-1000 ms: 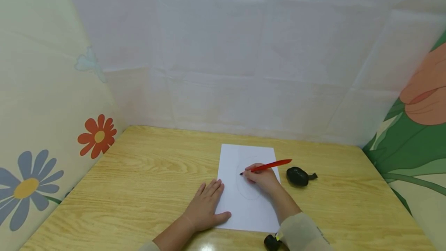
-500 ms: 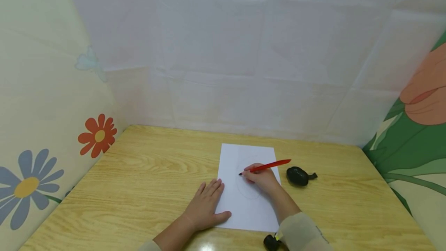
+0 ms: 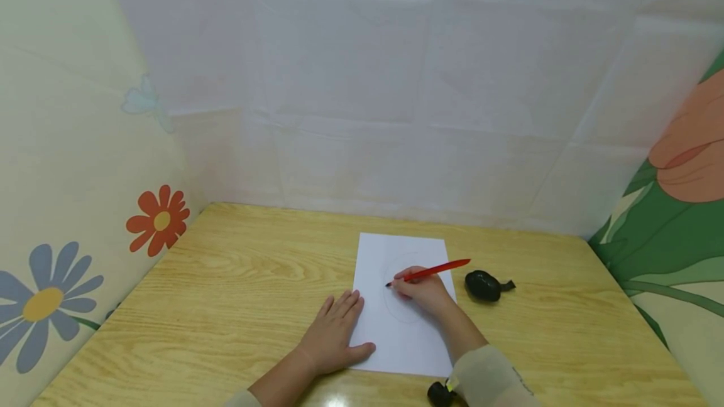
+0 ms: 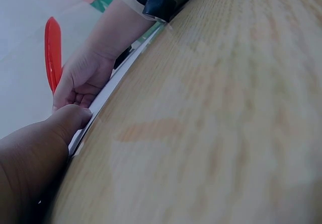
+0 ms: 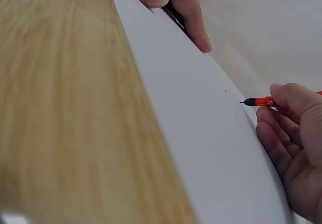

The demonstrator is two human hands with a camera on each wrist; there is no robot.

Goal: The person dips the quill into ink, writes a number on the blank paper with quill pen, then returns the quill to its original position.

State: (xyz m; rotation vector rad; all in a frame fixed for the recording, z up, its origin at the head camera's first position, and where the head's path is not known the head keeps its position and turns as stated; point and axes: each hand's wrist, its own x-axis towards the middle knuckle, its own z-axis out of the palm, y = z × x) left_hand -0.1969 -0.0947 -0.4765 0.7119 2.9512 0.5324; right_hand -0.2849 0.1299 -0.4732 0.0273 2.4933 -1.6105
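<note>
A white sheet of paper [image 3: 404, 350] lies on the wooden table and bears a faint, thin oval outline. My right hand [image 3: 428, 293] pinches a red pen [image 3: 444, 267] whose dark tip is at the left part of that outline. In the right wrist view, the pen [image 5: 261, 101] has a black front end with a fine point, and a short curved mark shows near it. My left hand [image 3: 334, 339] rests with extended fingers on the paper's left edge, its thumb lying across the lower left part. The left wrist view shows the thumb [image 4: 73, 121] on the sheet's edge.
A glossy, dark rounded object [image 3: 482, 286] with a short stem-like end lies just right of the paper. My right wrist carries a small black device [image 3: 441, 393]. White cloth [image 3: 351, 162] hangs behind the wooden table [image 3: 237, 281], with flowered cloths at both sides.
The right hand and pen have shifted slightly left, and the pen tip is now a little lower on the paper. The left hand and the sheet have stayed in place.
</note>
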